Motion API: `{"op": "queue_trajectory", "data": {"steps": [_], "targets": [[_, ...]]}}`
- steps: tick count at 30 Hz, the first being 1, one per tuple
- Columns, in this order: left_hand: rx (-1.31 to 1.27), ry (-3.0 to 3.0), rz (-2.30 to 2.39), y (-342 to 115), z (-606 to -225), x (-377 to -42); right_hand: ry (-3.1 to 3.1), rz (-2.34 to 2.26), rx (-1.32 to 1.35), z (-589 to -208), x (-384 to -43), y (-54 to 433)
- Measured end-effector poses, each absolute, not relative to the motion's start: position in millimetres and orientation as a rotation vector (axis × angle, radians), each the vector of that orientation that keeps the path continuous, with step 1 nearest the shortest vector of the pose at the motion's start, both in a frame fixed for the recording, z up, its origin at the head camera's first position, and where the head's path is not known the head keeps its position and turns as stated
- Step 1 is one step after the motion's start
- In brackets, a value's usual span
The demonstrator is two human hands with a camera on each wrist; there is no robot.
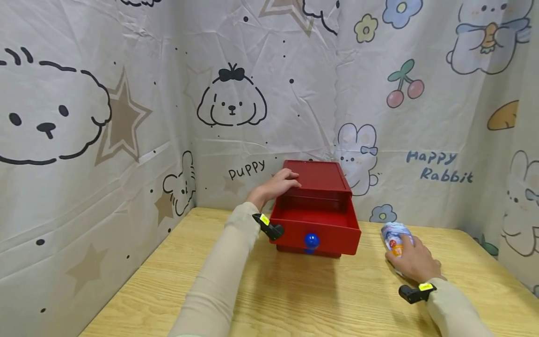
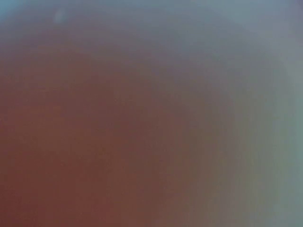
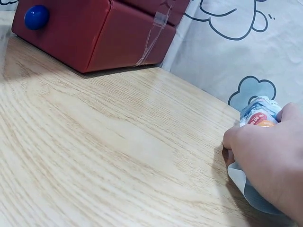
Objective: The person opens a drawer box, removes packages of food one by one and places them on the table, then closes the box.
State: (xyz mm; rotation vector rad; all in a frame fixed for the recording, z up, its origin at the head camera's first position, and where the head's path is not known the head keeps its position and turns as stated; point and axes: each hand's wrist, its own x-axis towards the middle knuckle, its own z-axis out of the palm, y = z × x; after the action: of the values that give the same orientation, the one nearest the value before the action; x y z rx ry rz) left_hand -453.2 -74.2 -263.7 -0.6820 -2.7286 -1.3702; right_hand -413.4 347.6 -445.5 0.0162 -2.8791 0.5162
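A red drawer box (image 1: 317, 175) stands on the table with its drawer (image 1: 294, 228) pulled out toward me; a round blue knob (image 1: 311, 241) sits on the drawer's front. My left hand (image 1: 275, 186) rests on the left side of the box's top, fingers extended across it. Its wrist view is only a reddish blur. To the right of the box, my right hand (image 1: 416, 262) grips a soft printed packet (image 1: 395, 232), thumb on one side and fingers over the other. The packet (image 3: 259, 112) is blue and white with red and orange marks; the palm hides much of it.
The wooden table (image 1: 168, 281) meets a printed fabric backdrop (image 1: 261, 117) behind and at both sides. In the right wrist view, a strip of clear tape (image 3: 152, 40) runs down the box's side.
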Motion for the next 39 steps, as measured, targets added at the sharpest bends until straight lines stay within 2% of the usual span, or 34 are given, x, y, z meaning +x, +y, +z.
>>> {"op": "queue_trajectory", "data": {"steps": [18,33,39], "targets": [[-0.658,-2.730,-1.380,-72,-269,-461,-2.966,0.506,-0.039,-433,-411,347],[-0.695,-2.695,-1.364,-76,-264,-457,-2.799,0.570,0.101,-404,-407,331],[-0.683,-2.708,-1.375,-75,-274,-473,-2.768,0.551,0.124,-395,-407,324]]}}
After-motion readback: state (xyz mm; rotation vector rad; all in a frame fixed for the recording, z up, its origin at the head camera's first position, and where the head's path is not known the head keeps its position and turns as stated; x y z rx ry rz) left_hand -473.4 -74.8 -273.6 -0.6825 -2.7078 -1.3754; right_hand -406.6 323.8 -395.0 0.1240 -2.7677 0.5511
